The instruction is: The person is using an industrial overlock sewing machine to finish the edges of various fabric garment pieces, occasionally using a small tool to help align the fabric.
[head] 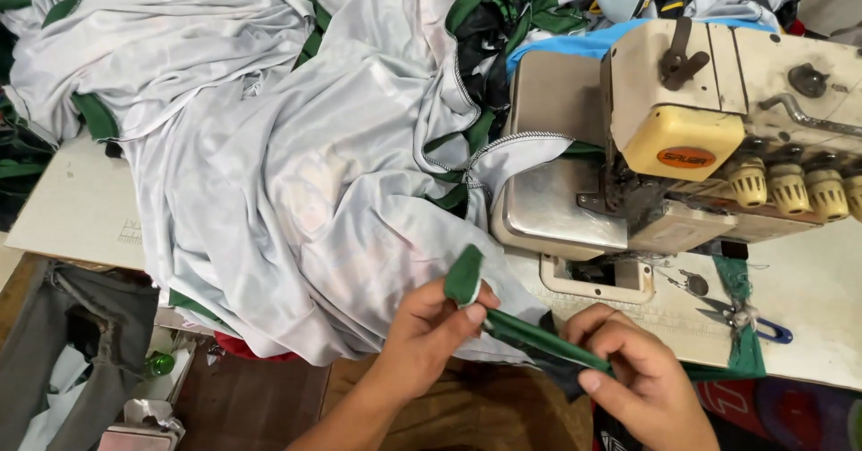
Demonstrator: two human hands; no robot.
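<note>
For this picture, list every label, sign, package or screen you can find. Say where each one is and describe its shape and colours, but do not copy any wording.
Oval label: on the front of the sewing machine's yellow cover, orange with dark lettering.
No packages, signs or screens show clearly.

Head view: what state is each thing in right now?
Left hand: pinching the folded end of the green strip.
Right hand: gripping the strip, pulled taut.
White fabric: crumpled, heaped on the table.
Sewing machine: nothing under its needle.
Snips: lying on the table.
</note>
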